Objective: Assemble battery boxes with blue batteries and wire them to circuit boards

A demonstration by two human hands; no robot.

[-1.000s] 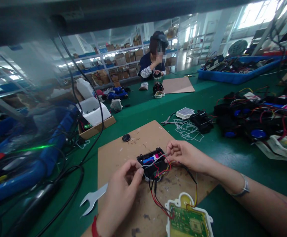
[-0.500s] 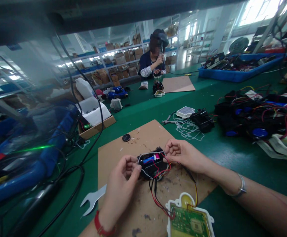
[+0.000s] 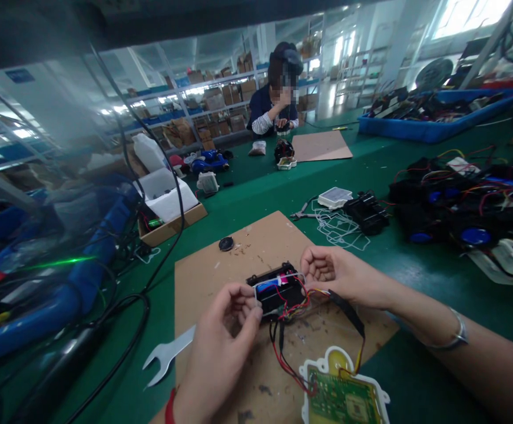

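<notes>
A black plastic housing (image 3: 267, 303) lies on the brown cardboard sheet (image 3: 203, 277), with a blue battery (image 3: 268, 286) and red, black and yellow wires in it. Over it runs a thin whitish sealing ring (image 3: 278, 278), pinched at its left end by my left hand (image 3: 229, 330) and at its right end by my right hand (image 3: 336, 274). Both hands are closed, thumbs against fingers. Wires lead from the housing to a green circuit board (image 3: 340, 391) in a white-rimmed cover, close to me.
An open-end wrench (image 3: 168, 356) lies left of my left hand. Pliers (image 3: 303, 213), several whitish rings (image 3: 338, 227) and black housings (image 3: 366, 212) are at the right. A box (image 3: 172, 227) stands left; a person (image 3: 274, 100) sits opposite. Black cables (image 3: 145, 300) hang at the left.
Both hands have shifted slightly to the right. The ring's upper strand now crosses over the battery instead of lying along the housing's far side. The wires by my right hand have moved right.
</notes>
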